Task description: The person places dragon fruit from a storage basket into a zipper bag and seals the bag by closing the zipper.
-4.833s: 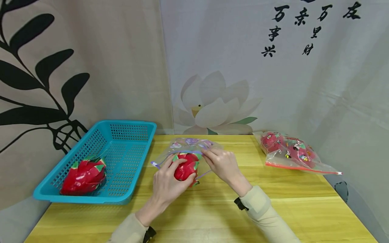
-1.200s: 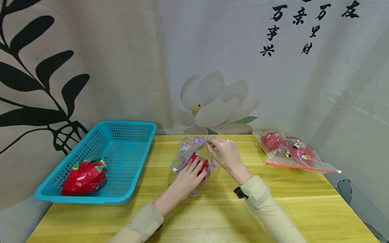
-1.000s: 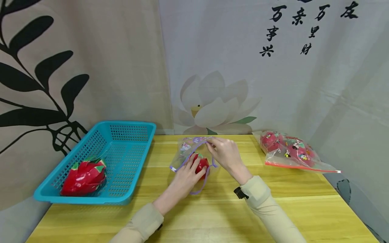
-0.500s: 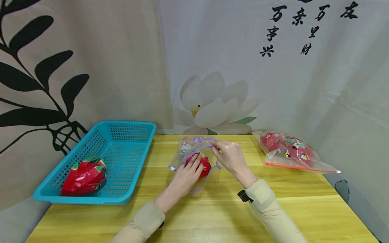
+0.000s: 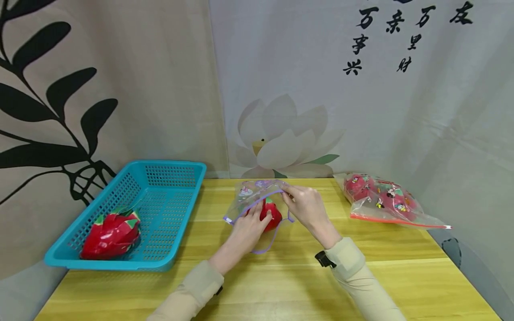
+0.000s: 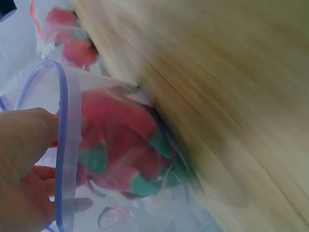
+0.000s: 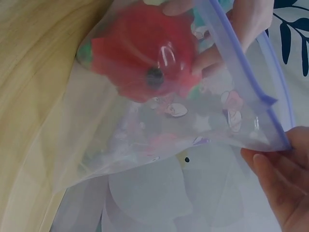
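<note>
In the head view a red dragon fruit (image 5: 274,218) with green scale tips lies in the mouth of a clear zip bag (image 5: 246,195) with purple edging and cartoon prints. My left hand (image 5: 250,227) reaches through the bag's mouth and holds the fruit between thumb and fingers; its fingertips partly show through the plastic in the right wrist view. With thumb and fingers, my right hand (image 5: 307,209) pinches the bag's purple rim at the right corner, keeping the mouth apart. The left wrist view has the fruit (image 6: 120,140) within the bag, blurred by the film.
A blue perforated basket (image 5: 182,240) stands on the left with another dragon fruit (image 5: 110,236) in it. At the back right of the wooden table (image 5: 305,285) lies a red-zipped bag (image 5: 385,200) with several red fruits inside. A printed cloth (image 5: 281,58) hangs behind.
Earlier the left hand held the fruit before the bag's mouth; now both are inside it. Over the last second the right hand has shifted slightly right with the rim, and the fruit slightly right.
</note>
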Tool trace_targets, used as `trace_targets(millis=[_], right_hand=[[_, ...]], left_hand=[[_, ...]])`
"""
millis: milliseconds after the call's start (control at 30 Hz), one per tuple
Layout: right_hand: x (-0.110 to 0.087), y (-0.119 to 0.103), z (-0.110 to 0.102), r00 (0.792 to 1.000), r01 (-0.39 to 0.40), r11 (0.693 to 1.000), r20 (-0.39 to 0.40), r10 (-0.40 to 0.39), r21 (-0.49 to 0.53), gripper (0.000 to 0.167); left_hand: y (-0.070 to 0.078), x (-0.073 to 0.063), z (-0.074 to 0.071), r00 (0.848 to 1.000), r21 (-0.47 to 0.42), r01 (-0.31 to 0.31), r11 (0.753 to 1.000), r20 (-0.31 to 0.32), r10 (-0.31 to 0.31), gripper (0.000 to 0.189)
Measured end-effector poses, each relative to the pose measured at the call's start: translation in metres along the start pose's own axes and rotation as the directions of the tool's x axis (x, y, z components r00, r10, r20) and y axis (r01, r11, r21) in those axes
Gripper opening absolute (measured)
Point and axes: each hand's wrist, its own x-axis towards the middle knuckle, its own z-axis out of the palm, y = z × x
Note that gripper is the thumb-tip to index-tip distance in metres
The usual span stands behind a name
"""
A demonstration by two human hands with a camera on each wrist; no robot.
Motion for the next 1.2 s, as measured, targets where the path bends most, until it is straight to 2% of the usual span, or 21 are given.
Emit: trace_targets(millis=[300,500,767,1067,1200], right_hand=[[-0.007,0.000,0.000,1.000,0.004,1.000,-0.001,-0.004,0.025,0.014],[-0.013,0.000,-0.001,1.000,-0.003,1.000,0.005,0.003,-0.002,0.009],[-0.008,-0.001,-0.004,1.000,-0.023,0.999,0.008,0.023,-0.026,0.005],[-0.004,-0.003,-0.007,1.000,-0.028,0.999,0.011,0.028,-0.027,0.007],[-0.002,-0.003,-0.008,1.000,-0.030,0.999,0.008,0.030,-0.030,0.008]], left_hand=[[-0.002,0.002,0.001,0.999,0.005,0.039,0.999,0.001,-0.039,0.041],[-0.005,0.002,0.003,0.999,0.032,0.028,0.999,-0.032,-0.027,0.046],[-0.001,0.007,0.009,1.000,0.032,0.025,0.999,-0.018,-0.025,0.049],[-0.004,0.016,0.015,0.998,0.123,0.009,0.992,-0.063,-0.001,0.054],[-0.007,0.017,0.015,0.999,0.175,-0.006,0.985,-0.042,0.013,0.055]])
